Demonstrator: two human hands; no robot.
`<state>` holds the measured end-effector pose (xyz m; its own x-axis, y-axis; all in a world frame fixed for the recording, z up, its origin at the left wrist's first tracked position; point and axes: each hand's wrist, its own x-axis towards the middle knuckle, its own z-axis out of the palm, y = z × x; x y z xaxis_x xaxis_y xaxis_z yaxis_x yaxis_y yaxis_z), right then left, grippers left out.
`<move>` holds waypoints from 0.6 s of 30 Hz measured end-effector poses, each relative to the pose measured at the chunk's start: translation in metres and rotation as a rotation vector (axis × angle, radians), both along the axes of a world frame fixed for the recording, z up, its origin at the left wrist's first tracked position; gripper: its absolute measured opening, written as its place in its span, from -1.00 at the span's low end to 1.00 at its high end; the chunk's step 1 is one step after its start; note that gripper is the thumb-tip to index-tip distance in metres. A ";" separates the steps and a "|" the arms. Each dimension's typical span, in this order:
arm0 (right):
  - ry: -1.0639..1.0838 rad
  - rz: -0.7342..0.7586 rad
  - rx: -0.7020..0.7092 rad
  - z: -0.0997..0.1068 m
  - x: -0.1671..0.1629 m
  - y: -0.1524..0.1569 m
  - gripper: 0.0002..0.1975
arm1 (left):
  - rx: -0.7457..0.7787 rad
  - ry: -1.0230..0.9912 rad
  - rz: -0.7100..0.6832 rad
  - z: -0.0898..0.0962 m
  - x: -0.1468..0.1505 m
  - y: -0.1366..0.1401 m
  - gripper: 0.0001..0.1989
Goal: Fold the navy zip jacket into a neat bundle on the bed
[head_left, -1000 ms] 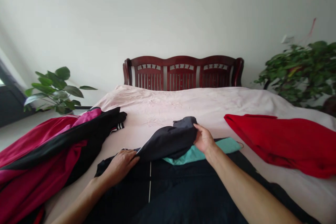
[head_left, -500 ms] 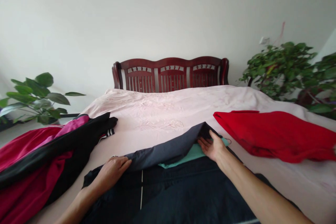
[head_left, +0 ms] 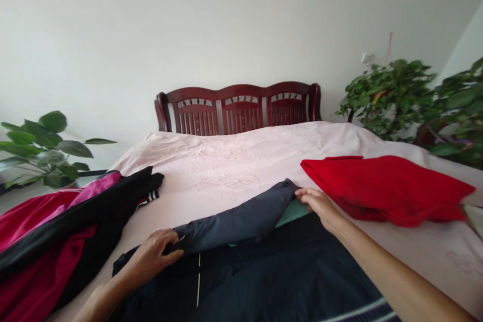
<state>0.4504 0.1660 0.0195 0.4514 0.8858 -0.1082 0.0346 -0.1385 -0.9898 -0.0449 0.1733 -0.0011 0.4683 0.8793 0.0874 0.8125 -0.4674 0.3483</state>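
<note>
A dark navy garment (head_left: 256, 282) is spread on the bed in front of me, with thin white lines on it. Along its far side a greyish-blue flap (head_left: 234, 219) is folded over, and some teal fabric (head_left: 292, 212) shows beneath its right end. The fingers and thumb of my right hand (head_left: 320, 206) pinch the flap's right corner. At the opposite end, my left hand (head_left: 156, 254) rests on the garment and touches the flap's edge. Its fingers are bent, with the thumb held apart from them.
Pink and black clothes (head_left: 75, 226) lie to the left, and a folded red garment (head_left: 385, 188) to the right. The pale pink bedspread (head_left: 211, 161) reaches to a dark wooden backrest (head_left: 241, 110). Leafy plants (head_left: 396, 93) stand on the right, another plant (head_left: 49, 143) on the left.
My right hand has gone from an open palm under the flap to pinching its corner. The flap lies lower and hides more teal. My left thumb has spread from its fingers.
</note>
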 end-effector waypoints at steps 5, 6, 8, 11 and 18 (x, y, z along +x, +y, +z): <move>-1.226 0.407 0.050 -0.017 -0.008 -0.019 -0.70 | -0.034 -0.201 0.028 0.015 0.008 -0.003 -0.72; -1.372 0.404 0.061 -0.016 -0.010 -0.019 -0.73 | -0.047 -0.237 0.053 0.022 0.010 -0.003 -0.70; -1.491 0.370 0.116 -0.010 -0.015 -0.019 -0.75 | -0.088 -0.288 0.079 0.036 0.010 -0.002 -0.68; -1.438 0.242 0.296 0.003 -0.018 -0.027 -0.75 | -0.185 -0.358 0.039 0.054 0.003 -0.004 -0.68; -0.982 0.461 -0.095 -0.006 0.000 -0.056 -0.69 | -0.248 -0.004 -0.097 0.029 -0.009 -0.016 -0.66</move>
